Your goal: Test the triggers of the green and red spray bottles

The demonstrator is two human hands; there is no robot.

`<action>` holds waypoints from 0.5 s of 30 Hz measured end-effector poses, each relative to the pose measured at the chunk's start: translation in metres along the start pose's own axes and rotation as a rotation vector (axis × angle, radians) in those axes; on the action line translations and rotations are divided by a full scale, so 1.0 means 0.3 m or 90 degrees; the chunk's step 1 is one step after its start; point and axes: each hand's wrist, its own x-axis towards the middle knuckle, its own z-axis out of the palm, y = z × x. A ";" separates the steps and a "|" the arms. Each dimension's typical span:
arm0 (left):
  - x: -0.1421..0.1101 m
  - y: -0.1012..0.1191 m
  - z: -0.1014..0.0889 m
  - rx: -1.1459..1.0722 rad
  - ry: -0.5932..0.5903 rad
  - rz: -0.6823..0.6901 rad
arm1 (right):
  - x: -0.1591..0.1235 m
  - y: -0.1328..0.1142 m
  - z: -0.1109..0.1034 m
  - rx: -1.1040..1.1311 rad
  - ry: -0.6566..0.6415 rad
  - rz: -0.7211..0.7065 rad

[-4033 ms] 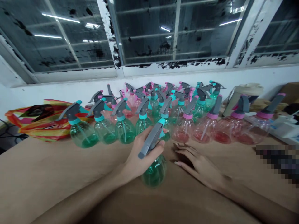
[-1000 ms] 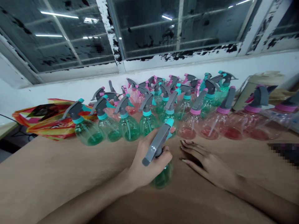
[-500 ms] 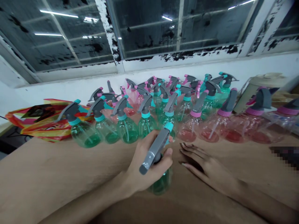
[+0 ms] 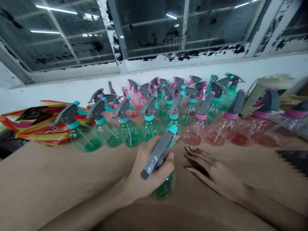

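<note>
My left hand (image 4: 149,171) is wrapped round the neck and trigger of a green spray bottle (image 4: 165,187) at the near middle of the table. Its grey spray head slants across the hand, with the turquoise nozzle pointing away from me. The hand hides the bottle's neck and much of its upper body. My right hand (image 4: 214,171) rests on the tabletop to the right, fingers stretched out and slightly apart, holding nothing. Just beyond both hands stands a front row of spray bottles, green ones (image 4: 130,133) on the left and pink ones (image 4: 192,134) on the right.
More spray bottles with pink or turquoise collars crowd behind, up to the white wall (image 4: 79,86) under the windows. A red and yellow plastic bag (image 4: 45,128) lies at the left. At the back right is a cream jug (image 4: 260,93). The wooden table (image 4: 96,173) reaches towards me.
My left hand and the spray bottle in it have shifted very slightly to the left. The view has tilted a little; my right hand stays in place.
</note>
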 end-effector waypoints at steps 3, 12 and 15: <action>-0.005 -0.003 0.003 -0.012 -0.014 -0.008 | 0.000 -0.001 0.000 0.005 0.013 0.001; -0.002 0.011 0.004 -0.016 0.008 -0.036 | -0.001 0.002 0.003 0.017 0.030 -0.007; -0.002 0.013 0.001 -0.028 -0.028 -0.052 | -0.001 0.003 0.003 0.013 0.014 -0.002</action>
